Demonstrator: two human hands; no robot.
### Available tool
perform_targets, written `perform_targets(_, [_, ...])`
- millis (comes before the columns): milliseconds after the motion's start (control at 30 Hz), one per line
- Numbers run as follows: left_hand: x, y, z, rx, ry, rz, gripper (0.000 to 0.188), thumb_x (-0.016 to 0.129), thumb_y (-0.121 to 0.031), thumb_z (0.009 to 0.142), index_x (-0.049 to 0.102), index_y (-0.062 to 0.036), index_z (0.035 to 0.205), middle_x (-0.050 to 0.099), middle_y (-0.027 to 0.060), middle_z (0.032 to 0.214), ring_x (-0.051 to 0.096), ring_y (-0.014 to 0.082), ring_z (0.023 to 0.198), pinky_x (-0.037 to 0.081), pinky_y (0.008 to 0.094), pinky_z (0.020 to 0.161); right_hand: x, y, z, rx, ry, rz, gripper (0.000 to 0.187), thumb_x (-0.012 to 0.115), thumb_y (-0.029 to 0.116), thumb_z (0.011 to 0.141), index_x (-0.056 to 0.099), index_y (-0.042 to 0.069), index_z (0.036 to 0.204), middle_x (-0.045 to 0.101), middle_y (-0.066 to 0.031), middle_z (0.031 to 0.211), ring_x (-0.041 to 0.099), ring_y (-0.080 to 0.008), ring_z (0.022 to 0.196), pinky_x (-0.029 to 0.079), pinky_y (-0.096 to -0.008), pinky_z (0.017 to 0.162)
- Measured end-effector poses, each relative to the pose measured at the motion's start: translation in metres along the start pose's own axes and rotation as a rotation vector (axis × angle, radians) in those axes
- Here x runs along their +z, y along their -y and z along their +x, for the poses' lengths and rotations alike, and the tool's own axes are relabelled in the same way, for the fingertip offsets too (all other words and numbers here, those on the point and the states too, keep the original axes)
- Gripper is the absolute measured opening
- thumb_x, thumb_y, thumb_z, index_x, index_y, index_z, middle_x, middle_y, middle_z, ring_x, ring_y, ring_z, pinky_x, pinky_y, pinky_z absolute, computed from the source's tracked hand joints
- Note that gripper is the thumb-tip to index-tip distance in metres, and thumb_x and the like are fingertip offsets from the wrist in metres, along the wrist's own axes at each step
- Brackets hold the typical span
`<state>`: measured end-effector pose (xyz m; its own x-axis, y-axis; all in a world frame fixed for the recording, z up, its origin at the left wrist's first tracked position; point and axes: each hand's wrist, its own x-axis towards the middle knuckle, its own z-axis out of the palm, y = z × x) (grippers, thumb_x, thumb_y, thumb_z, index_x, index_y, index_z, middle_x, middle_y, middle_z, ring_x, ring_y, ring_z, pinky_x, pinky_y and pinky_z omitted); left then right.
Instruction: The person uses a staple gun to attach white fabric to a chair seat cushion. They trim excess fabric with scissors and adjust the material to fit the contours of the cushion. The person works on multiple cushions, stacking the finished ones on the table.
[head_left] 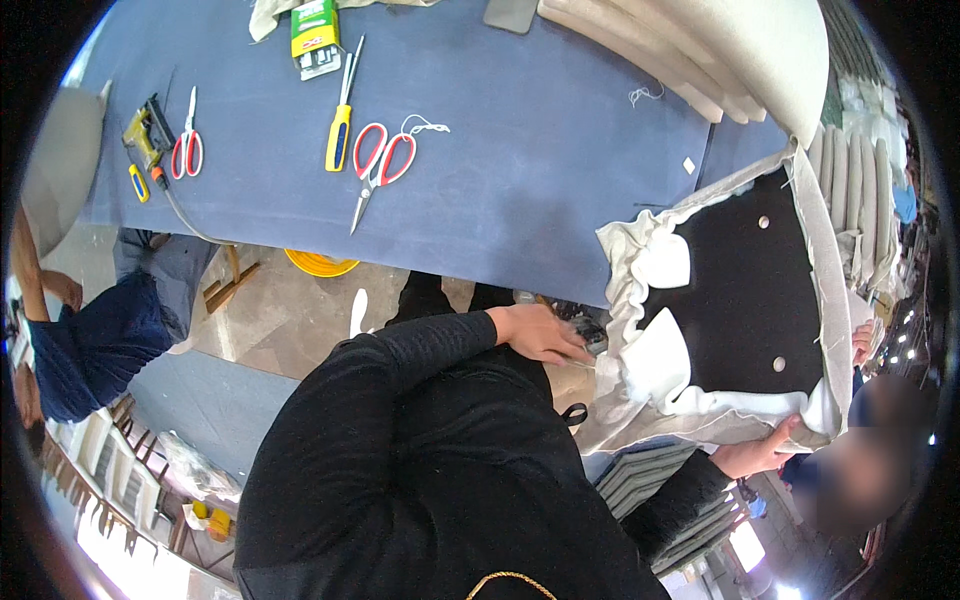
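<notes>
An upholstered panel (745, 300) with a black backing, several metal studs, pale fabric edges and white padding rests against the table's right end. Its loose fabric (618, 300) bunches along the left side, where two white padding flaps (652, 345) stick out. My right hand (757, 452) grips the panel's near right corner, fingers curled round the fabric edge. At the panel's left side, my left hand (545, 332) has its fingers stretched out toward the fabric, slightly blurred. Beyond those fingertips is a dark object (590, 333) I cannot make out.
On the blue-covered table (480, 150) lie red-handled scissors (375, 165), a yellow screwdriver (339, 135), a green box (316, 38), second scissors (188, 145) and a yellow staple gun (148, 140) with a hose. Cream panels (650, 50) stand far right. Co-workers are at left and right.
</notes>
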<state>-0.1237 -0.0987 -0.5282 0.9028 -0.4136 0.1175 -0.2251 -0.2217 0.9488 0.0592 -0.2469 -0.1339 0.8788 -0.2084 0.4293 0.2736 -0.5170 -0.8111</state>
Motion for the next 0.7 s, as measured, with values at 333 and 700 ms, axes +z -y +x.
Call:
perform_targets(333, [-0.071,-0.005,0.024,-0.189,-0.299,0.699,0.057,0.060,-0.054,0.103,0.071,-0.0172,0.145,0.060,0.0148,0.159,0.047,0.0379,0.155,0.025,0.0613,0.132,-0.010,-0.021,0.010,-0.064,-0.011,0.038,0.074,0.085,0.036,0.098,0.056,-0.005,0.153,0.064,-0.0196,0.148,0.064,-0.0292,0.129,0.051,-0.0443,0.111])
perform_targets(700, [-0.107,-0.070,-0.110,-0.442,0.054,0.024,0.043,0.066,-0.046,0.106,0.079,-0.0165,0.134,0.084,0.0106,0.110,0.078,0.0365,0.101,0.060,0.0496,0.088,-0.061,-0.044,-0.045,-0.035,0.000,-0.076,0.068,0.081,0.021,0.104,0.048,-0.008,0.155,0.061,-0.0222,0.149,0.062,-0.0286,0.130,0.048,-0.0446,0.116])
